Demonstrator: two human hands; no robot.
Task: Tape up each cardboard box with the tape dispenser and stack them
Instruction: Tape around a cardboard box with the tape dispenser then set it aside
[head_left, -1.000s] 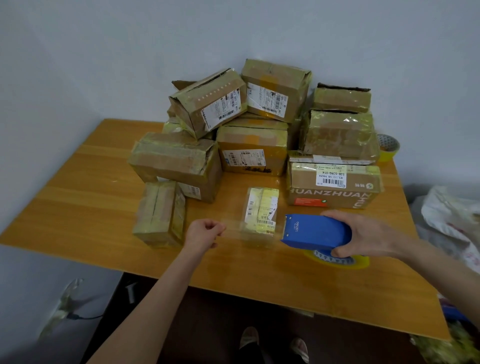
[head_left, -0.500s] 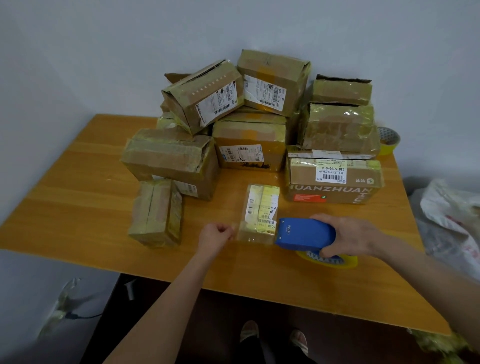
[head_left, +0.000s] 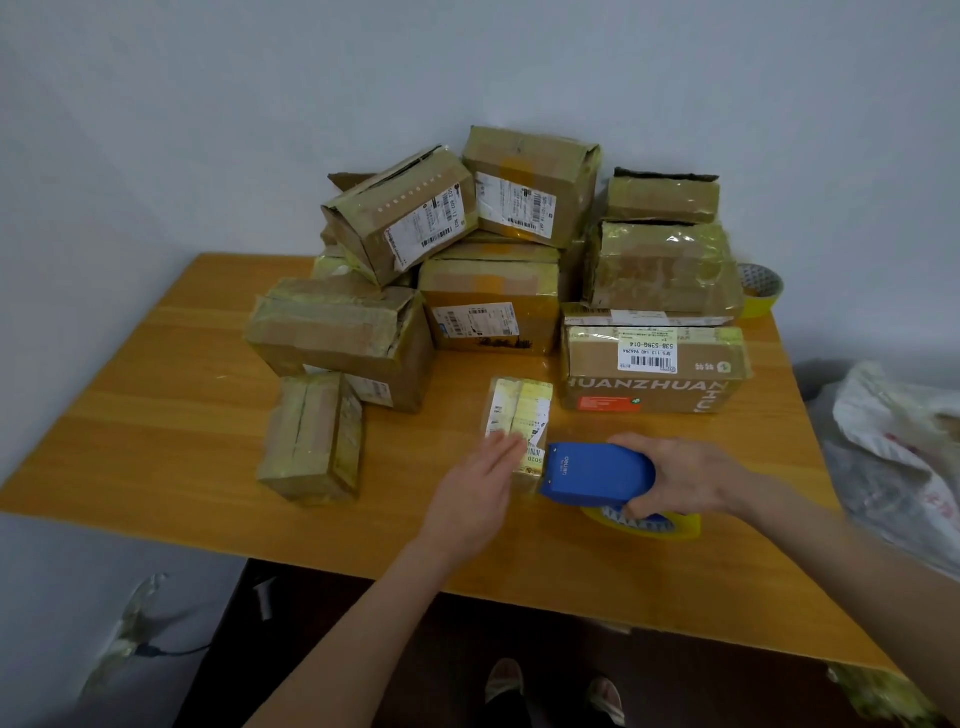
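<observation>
Near the middle of the table's (head_left: 156, 426) front edge sits the small box (head_left: 521, 410), wrapped in yellowish tape with white labels. Its long axis runs from the front edge toward the back. It's closed up, so no telling what's inside.

Your left hand (head_left: 478, 488) lies flat on its near end, fingers straight, gripping nothing. Your right hand (head_left: 691, 478) is curled round the back of the blue tape dispenser (head_left: 597, 473). That lies lengthwise left to right, its nose pointing left and right up against the box's near right corner. The yellow tape roll (head_left: 647, 526) pokes out underneath.

One more small box (head_left: 311, 436) stands on end toward the left edge. Behind it all, the pile (head_left: 493, 291) against the back edge shows at least eight boxes, all taped; a couple more are half hidden, so I can't get an exact count. One spare tape roll (head_left: 761, 291) sits at the back right corner, and one crumpled plastic bag (head_left: 893, 441) lies off the right edge.
</observation>
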